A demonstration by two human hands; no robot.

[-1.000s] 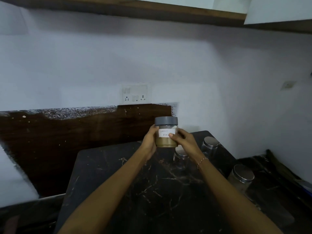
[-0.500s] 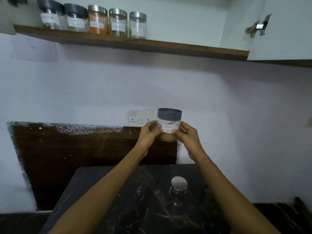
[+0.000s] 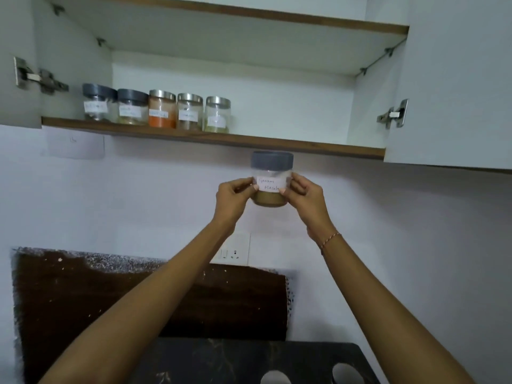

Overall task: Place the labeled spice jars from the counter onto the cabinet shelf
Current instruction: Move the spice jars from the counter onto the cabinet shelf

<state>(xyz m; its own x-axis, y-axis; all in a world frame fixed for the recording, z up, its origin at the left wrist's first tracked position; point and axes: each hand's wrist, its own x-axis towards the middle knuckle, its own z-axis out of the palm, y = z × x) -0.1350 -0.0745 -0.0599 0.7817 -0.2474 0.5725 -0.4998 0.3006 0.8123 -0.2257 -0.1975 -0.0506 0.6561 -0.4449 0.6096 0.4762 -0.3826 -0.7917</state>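
Already five labeled jars (image 3: pixel 156 112) line the cabinet shelf (image 3: pixel 277 144) as the left hand (image 3: pixel 232 195) and right hand (image 3: pixel 304 195) clasp a garam masala jar (image 3: pixel 271 180) just below it, two jar lids (image 3: pixel 274 377) showing on the counter (image 3: pixel 221 361).

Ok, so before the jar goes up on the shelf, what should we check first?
1. Both hands hold the jar: ok. The left hand and right hand grip the garam masala jar from each side.
2. Lid on: ok, the grey lid sits on top; how tight, cannot tell.
3. Jar upright: ok.
4. Free space on the shelf: ok, bare to the right of the five jars.
5. Jar high enough to clear the shelf edge: not ok, it is below it.
6. Cabinet doors open: ok.
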